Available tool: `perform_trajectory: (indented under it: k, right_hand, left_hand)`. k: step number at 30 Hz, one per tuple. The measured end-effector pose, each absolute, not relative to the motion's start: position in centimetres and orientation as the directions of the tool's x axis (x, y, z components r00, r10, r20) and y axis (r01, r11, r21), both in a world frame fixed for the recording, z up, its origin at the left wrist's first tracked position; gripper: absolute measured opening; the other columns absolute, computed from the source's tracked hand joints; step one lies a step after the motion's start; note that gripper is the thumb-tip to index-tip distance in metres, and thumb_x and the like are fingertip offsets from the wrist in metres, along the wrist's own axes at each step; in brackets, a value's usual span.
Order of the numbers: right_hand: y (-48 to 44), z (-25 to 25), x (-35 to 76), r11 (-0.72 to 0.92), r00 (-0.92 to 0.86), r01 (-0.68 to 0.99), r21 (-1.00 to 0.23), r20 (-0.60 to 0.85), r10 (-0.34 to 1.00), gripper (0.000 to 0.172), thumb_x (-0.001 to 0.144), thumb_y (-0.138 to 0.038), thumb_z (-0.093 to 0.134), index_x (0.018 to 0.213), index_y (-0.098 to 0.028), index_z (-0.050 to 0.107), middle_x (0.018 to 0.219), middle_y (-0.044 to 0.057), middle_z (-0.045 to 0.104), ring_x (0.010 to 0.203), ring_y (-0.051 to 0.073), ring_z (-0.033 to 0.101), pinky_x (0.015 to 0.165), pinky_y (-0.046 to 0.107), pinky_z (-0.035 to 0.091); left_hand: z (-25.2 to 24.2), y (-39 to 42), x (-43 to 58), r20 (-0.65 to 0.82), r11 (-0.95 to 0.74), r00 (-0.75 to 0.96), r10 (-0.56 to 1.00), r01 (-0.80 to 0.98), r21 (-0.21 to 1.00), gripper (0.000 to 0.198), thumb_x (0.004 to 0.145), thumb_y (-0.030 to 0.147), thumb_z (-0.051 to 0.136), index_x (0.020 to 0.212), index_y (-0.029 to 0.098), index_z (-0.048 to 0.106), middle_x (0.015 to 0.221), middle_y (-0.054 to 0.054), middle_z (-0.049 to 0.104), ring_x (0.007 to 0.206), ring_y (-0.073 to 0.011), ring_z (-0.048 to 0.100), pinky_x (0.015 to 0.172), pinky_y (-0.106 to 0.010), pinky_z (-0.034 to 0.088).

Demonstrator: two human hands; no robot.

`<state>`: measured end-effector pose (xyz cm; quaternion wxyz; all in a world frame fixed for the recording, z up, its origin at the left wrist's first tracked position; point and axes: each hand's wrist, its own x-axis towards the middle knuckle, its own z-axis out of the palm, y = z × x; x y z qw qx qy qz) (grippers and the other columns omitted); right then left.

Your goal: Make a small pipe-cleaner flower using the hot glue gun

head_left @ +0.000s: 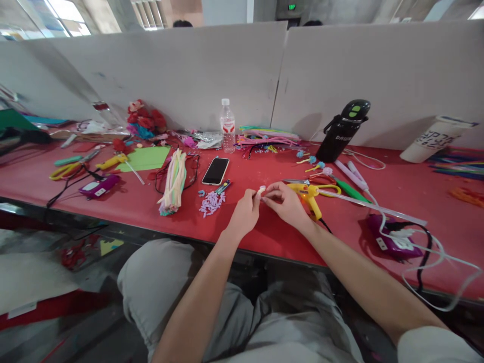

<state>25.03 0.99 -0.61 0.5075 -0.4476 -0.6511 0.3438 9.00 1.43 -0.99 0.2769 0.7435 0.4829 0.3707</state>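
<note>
Head view: the left hand pinches a small pale piece in its fingers, over the red tabletop. The right hand is just beside it, fingers bent, but I cannot tell if they pinch anything. Little purple bits lie nearby.

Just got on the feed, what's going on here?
A person seated at a red table pinches a small pale piece in the left hand. The right hand is close beside it; whether it touches is unclear. Lilac bits lie to the left, a yellow glue gun to the right.
</note>
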Motion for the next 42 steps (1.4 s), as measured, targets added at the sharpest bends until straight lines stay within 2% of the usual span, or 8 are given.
perform_trajectory:
  k: [7,18,25,29,35,42]
  right_hand:
    - [1.0,-0.5,25.2,0.423,-0.128,0.385,-0.82,0.407,0.905,0.016,0.086,-0.035,0.062,0.086,-0.02,0.067,0.085,0.005,0.07,0.078,0.019,0.065,0.071,0.032,0.052]
    - [0.5,-0.6,24.9,0.502,-0.115,0.5,-0.706,0.521,0.846,0.018,0.091,-0.034,0.055,0.081,-0.021,0.062,0.077,0.004,0.065,0.071,0.018,0.059,0.067,0.032,0.046]
    - [0.4,-0.5,24.9,0.52,-0.137,0.518,-0.679,0.534,0.834,0.018,0.092,-0.032,0.054,0.081,-0.021,0.063,0.078,0.004,0.064,0.072,0.018,0.058,0.069,0.033,0.046]
    - [0.3,0.2,25.2,0.52,-0.13,0.507,-0.687,0.536,0.834,0.018,0.09,-0.036,0.056,0.083,-0.022,0.064,0.079,0.004,0.065,0.071,0.018,0.058,0.068,0.032,0.047]
    - [0.1,1.2,26.2,0.476,-0.035,0.484,-0.734,0.527,0.849,0.019,0.088,-0.039,0.059,0.082,-0.021,0.065,0.076,0.003,0.064,0.068,0.017,0.057,0.064,0.031,0.047]
    - [0.3,1.3,26.5,0.503,-0.091,0.479,-0.719,0.53,0.843,0.019,0.091,-0.036,0.055,0.084,-0.021,0.064,0.08,0.004,0.063,0.072,0.018,0.057,0.067,0.033,0.047]
  left_hand:
    - [-1.1,1.4,9.1,0.315,-0.387,0.226,0.922,0.47,0.794,0.028,0.099,0.041,0.035,0.091,0.017,0.047,0.08,-0.003,0.059,0.068,-0.0135,0.055,0.063,-0.026,0.038]
    - [-1.4,1.2,9.6,0.31,-0.35,0.162,0.937,0.426,0.835,0.028,0.097,0.042,0.04,0.084,0.018,0.046,0.073,0.0,0.056,0.064,-0.012,0.053,0.06,-0.025,0.037]
    - [-1.4,1.0,9.6,0.283,-0.319,0.151,0.947,0.354,0.879,0.03,0.096,0.043,0.042,0.08,0.018,0.048,0.066,0.002,0.056,0.06,-0.0109,0.053,0.059,-0.023,0.038]
    - [-0.9,1.4,8.8,0.308,-0.356,0.186,0.933,0.337,0.872,0.032,0.095,0.043,0.043,0.077,0.018,0.051,0.064,0.002,0.056,0.058,-0.0103,0.052,0.059,-0.022,0.039]
    - [-0.7,2.0,7.7,0.369,-0.427,0.216,0.904,0.423,0.799,0.028,0.093,0.039,0.049,0.083,0.016,0.062,0.071,-0.001,0.062,0.064,-0.0113,0.055,0.061,-0.022,0.039]
    - [-1.1,2.0,7.8,0.417,-0.491,0.261,0.871,0.425,0.76,0.024,0.092,0.034,0.052,0.09,0.016,0.067,0.086,-0.008,0.069,0.075,-0.0162,0.063,0.069,-0.026,0.048]
